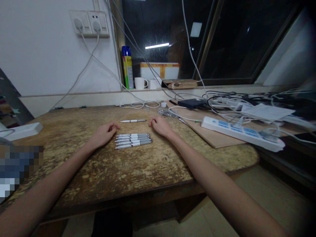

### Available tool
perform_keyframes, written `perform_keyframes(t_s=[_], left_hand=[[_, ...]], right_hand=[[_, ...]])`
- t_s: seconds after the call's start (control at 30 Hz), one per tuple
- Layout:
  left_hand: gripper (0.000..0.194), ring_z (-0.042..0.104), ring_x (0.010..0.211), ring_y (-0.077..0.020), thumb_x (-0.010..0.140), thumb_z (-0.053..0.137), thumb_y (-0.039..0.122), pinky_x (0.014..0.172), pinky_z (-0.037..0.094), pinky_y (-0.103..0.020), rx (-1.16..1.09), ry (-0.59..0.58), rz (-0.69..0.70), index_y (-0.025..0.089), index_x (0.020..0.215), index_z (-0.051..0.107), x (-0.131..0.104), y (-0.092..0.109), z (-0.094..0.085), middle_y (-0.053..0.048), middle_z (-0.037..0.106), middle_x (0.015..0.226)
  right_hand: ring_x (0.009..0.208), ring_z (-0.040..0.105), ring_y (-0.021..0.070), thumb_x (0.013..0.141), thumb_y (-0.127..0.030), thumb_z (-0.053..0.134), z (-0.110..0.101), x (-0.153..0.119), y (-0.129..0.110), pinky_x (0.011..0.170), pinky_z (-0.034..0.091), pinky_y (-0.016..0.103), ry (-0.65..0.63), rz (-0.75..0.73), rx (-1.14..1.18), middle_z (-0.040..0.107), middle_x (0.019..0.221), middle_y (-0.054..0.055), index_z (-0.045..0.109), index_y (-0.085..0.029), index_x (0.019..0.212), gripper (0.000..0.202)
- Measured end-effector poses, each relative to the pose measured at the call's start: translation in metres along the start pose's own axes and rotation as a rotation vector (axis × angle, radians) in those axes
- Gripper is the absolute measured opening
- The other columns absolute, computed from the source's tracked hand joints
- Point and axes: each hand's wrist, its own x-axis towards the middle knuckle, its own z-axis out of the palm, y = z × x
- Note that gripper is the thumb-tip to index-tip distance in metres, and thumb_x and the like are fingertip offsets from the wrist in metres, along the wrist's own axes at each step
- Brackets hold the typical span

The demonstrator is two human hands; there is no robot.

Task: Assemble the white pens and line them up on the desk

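Observation:
Several white-and-grey pens (133, 141) lie side by side in a close group on the worn wooden table. Beyond them, one more pen (133, 120) lies on its own, roughly parallel to the group. My left hand (105, 133) rests on the table just left of the grouped pens, its fingers loosely bent and holding nothing. On the other side, my right hand (160, 125) rests near the right tip of the single pen, also empty with fingers loosely curved. Neither hand appears to touch a pen.
A white power strip (242, 133) lies on a brown board (214, 136) at the right, amid tangled cables. Another power strip (23, 131) is at far left. A spray can (127, 67) and a white mug (140, 83) stand on the windowsill.

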Motion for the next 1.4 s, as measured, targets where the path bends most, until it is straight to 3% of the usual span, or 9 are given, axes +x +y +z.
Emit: perform_keyframes(t_s=[0.4, 1.03, 1.4], left_hand=[[0.038, 0.053, 0.062, -0.0203, 0.091, 0.044, 0.043, 0.061, 0.035, -0.029, -0.017, -0.009, -0.005, 0.019, 0.104, 0.070, -0.001, 0.001, 0.000, 0.001, 0.054, 0.062], [0.036, 0.058, 0.067, -0.0207, 0.085, 0.050, 0.036, 0.062, 0.038, -0.029, 0.009, -0.057, 0.014, 0.020, 0.111, 0.070, -0.002, 0.002, -0.003, 0.000, 0.061, 0.071], [0.036, 0.045, 0.055, -0.0186, 0.087, 0.046, 0.033, 0.055, 0.030, -0.029, -0.057, 0.022, 0.019, 0.019, 0.103, 0.074, -0.001, 0.009, -0.003, 0.003, 0.047, 0.055]], right_hand=[[0.095, 0.067, 0.0211, 0.095, -0.015, 0.043, 0.000, -0.002, -0.003, 0.083, 0.043, 0.027, -0.002, 0.003, -0.038, 0.077, 0.098, 0.008, 0.074, -0.019, 0.089, 0.032], [0.098, 0.066, 0.0228, 0.096, -0.016, 0.045, 0.002, -0.002, -0.005, 0.086, 0.043, 0.029, 0.016, 0.013, -0.063, 0.076, 0.103, 0.010, 0.072, -0.018, 0.102, 0.028], [0.096, 0.067, 0.0226, 0.094, -0.017, 0.046, 0.003, -0.001, -0.004, 0.084, 0.043, 0.029, 0.018, 0.001, -0.056, 0.076, 0.101, 0.010, 0.071, -0.018, 0.101, 0.026]])
